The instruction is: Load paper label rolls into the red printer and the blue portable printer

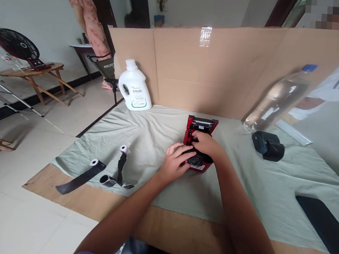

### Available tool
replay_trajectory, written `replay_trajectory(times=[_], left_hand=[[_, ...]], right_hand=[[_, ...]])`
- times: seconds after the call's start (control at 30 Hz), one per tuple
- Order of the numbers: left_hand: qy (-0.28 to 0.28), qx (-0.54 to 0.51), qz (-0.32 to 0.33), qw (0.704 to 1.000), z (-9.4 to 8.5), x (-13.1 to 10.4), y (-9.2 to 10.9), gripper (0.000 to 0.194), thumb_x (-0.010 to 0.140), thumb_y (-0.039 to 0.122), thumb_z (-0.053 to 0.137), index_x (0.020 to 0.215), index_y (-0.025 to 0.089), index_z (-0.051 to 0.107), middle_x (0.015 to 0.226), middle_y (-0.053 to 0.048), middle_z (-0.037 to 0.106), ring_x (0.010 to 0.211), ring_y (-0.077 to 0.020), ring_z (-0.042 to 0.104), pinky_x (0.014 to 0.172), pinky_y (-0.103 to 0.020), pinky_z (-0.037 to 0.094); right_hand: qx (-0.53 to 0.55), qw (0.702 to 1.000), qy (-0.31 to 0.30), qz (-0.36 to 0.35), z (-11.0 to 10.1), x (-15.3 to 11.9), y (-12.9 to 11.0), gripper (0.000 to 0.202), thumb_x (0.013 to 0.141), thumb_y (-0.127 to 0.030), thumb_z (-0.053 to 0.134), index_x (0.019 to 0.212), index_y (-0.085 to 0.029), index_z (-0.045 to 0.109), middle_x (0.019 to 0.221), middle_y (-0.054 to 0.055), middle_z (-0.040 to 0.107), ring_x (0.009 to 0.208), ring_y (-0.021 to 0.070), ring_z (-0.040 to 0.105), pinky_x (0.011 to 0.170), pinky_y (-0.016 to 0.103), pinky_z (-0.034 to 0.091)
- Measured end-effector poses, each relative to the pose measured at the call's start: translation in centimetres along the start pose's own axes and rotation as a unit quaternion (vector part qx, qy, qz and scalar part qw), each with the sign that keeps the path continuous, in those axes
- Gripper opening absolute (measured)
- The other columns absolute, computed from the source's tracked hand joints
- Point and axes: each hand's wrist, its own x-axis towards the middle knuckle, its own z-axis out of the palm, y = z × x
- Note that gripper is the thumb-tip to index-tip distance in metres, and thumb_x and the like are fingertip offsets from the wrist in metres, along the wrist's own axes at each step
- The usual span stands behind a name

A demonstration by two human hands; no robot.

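Note:
A red and black device (203, 125) stands with its lid raised on the pale green cloth. My left hand (176, 161) lies against its left side, fingers spread over the black part at the front. My right hand (206, 144) reaches inside the device with fingers bent; its fingertips are partly hidden, and what they hold, if anything, cannot be made out. To the left lie a black ribbon roll (81, 177) partly unwound, a small white-cored roll (124, 150) with a dark strip trailing down, and a black-rimmed roll (108, 180).
A white jug (135, 87) stands at the back left before a cardboard wall (207, 72). At right are a large clear bottle (280, 99), a black device (267, 145), a clear tube (294, 132) and a dark flat object (321, 224). People are beyond the cardboard.

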Motion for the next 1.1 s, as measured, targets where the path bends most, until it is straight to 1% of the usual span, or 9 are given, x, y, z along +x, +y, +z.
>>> replay_trajectory(times=[0.1,0.17,0.27,0.4,0.53,0.7,0.83,0.97,1.1], left_hand=[[0.028,-0.003,0.016,0.999,0.2,0.1,0.6,0.032,0.092,0.017,0.056,0.117,0.030,0.073,0.129,-0.001,0.070,0.129,-0.0252,0.049,0.111,-0.044,0.039],[0.039,-0.004,0.016,0.999,0.3,0.1,0.9,0.029,0.094,0.016,0.056,0.112,0.029,0.075,0.125,-0.001,0.072,0.127,-0.0241,0.051,0.108,-0.042,0.040],[0.058,-0.008,0.026,0.998,0.3,0.0,0.9,0.026,0.095,0.017,0.056,0.110,0.028,0.075,0.122,-0.002,0.073,0.124,-0.0224,0.053,0.105,-0.040,0.042],[0.073,0.004,0.071,0.995,-0.3,0.0,0.7,0.027,0.098,0.016,0.054,0.111,0.027,0.074,0.117,-0.001,0.075,0.115,-0.0204,0.058,0.100,-0.038,0.044],[0.086,0.021,0.112,0.990,-1.1,0.1,1.2,0.026,0.098,0.015,0.055,0.111,0.027,0.073,0.112,-0.001,0.077,0.105,-0.0187,0.061,0.093,-0.036,0.045],[0.074,0.068,0.127,0.987,-1.6,-0.1,1.9,0.028,0.098,0.014,0.054,0.116,0.027,0.071,0.110,0.000,0.078,0.087,-0.0162,0.060,0.079,-0.033,0.045],[0.045,0.067,0.135,0.988,-1.8,-0.3,2.1,0.034,0.099,0.012,0.050,0.125,0.026,0.068,0.118,-0.002,0.076,0.086,-0.0160,0.061,0.079,-0.031,0.049],[0.027,0.061,0.127,0.990,-1.8,-0.3,2.7,0.037,0.099,0.009,0.046,0.126,0.023,0.067,0.123,-0.004,0.074,0.089,-0.0157,0.064,0.079,-0.030,0.053],[0.026,0.078,0.108,0.991,-1.5,-0.2,3.0,0.033,0.098,0.011,0.050,0.122,0.023,0.070,0.120,-0.003,0.075,0.086,-0.0158,0.064,0.077,-0.030,0.054]], right_hand=[[0.045,0.999,0.002,-0.029,-2.4,-2.0,-0.1,0.017,0.088,-0.026,0.055,0.093,-0.020,0.070,0.101,0.007,0.075,0.093,0.0225,0.067,0.080,0.029,0.048],[0.066,0.997,0.028,-0.023,-4.2,-3.3,0.4,0.022,0.089,-0.033,0.054,0.081,-0.020,0.069,0.086,0.005,0.073,0.082,0.0214,0.065,0.074,0.030,0.047],[0.077,0.986,0.146,0.037,-5.8,-3.9,2.2,0.026,0.087,-0.038,0.056,0.073,-0.020,0.067,0.080,0.005,0.071,0.078,0.0218,0.063,0.074,0.033,0.046],[0.157,0.930,0.322,0.087,-5.2,-2.4,4.8,0.028,0.081,-0.040,0.063,0.100,-0.020,0.067,0.101,0.009,0.070,0.087,0.0230,0.062,0.081,0.039,0.048],[0.301,0.912,0.277,0.041,-4.1,-1.0,5.4,0.037,0.082,-0.044,0.062,0.110,-0.022,0.066,0.109,0.008,0.068,0.087,0.0209,0.062,0.076,0.036,0.050],[0.317,0.912,0.259,0.011,-4.1,-0.9,4.9,0.030,0.081,-0.049,0.060,0.091,-0.021,0.065,0.089,0.003,0.066,0.078,0.0174,0.057,0.067,0.031,0.048],[0.327,0.910,0.254,0.008,-3.1,-1.2,5.1,0.026,0.077,-0.047,0.061,0.075,-0.021,0.059,0.081,0.002,0.065,0.077,0.0175,0.056,0.069,0.032,0.045],[0.358,0.890,0.282,-0.020,-0.2,-2.0,5.7,0.017,0.074,-0.039,0.060,0.076,-0.022,0.062,0.100,0.004,0.067,0.093,0.0212,0.058,0.077,0.034,0.045],[0.381,0.872,0.305,-0.034,1.7,-2.6,6.1,0.024,0.077,-0.042,0.059,0.091,-0.024,0.066,0.118,0.006,0.063,0.104,0.0232,0.058,0.084,0.036,0.046]])
